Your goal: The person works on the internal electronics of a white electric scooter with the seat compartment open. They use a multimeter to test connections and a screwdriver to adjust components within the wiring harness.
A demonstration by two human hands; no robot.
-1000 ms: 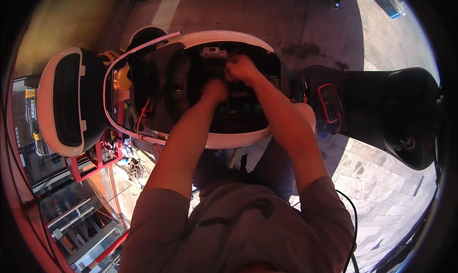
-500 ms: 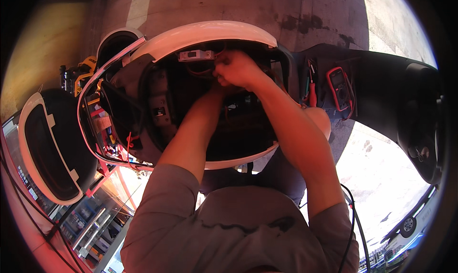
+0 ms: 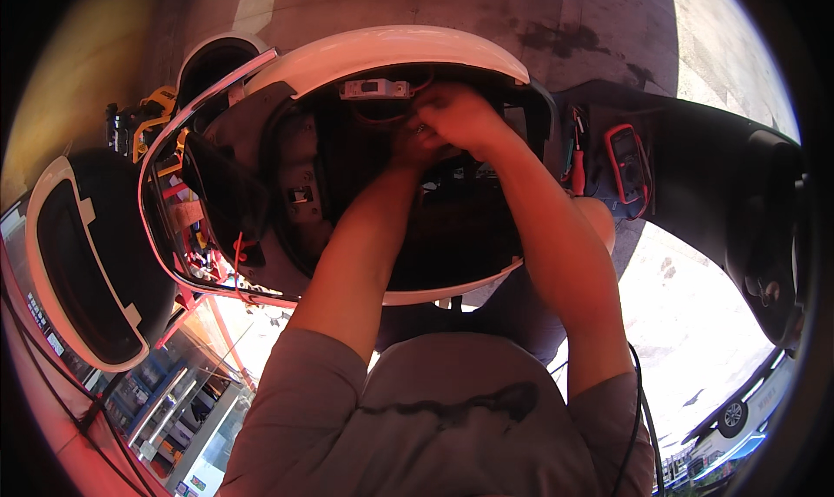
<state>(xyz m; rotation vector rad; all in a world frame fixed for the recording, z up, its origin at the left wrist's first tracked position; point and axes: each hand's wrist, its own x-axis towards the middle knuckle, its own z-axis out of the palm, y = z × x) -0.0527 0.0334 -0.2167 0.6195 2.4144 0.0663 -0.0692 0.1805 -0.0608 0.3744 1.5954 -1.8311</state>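
Observation:
Both my hands reach down into the open body of a scooter, whose cream side panel (image 3: 400, 49) curves around the dark cavity. My right hand (image 3: 465, 119) is closed, fingers bent and pinched together, just right of and below a small grey circuit breaker (image 3: 374, 89). Close against it, my left hand (image 3: 415, 146) sits lower and in shadow, its fingers mostly hidden by the right hand. A reddish wire (image 3: 424, 85) runs from the breaker's right end, and another wire (image 3: 378, 118) loops below it toward the hands. What the fingers grip cannot be made out.
On the dark floorboard to the right lie a red-and-black multimeter (image 3: 627, 171) and a red-handled screwdriver (image 3: 578, 171). A chrome rail (image 3: 149, 202) rings the scooter's left end. A cream-and-black scooter part (image 3: 87, 262) stands further left, and yellow tools (image 3: 156, 110) lie behind.
My right hand has drawn away from the breaker's right end, slightly down and right, uncovering the reddish wire there. The left hand stays close below it. The whole view has shifted slightly.

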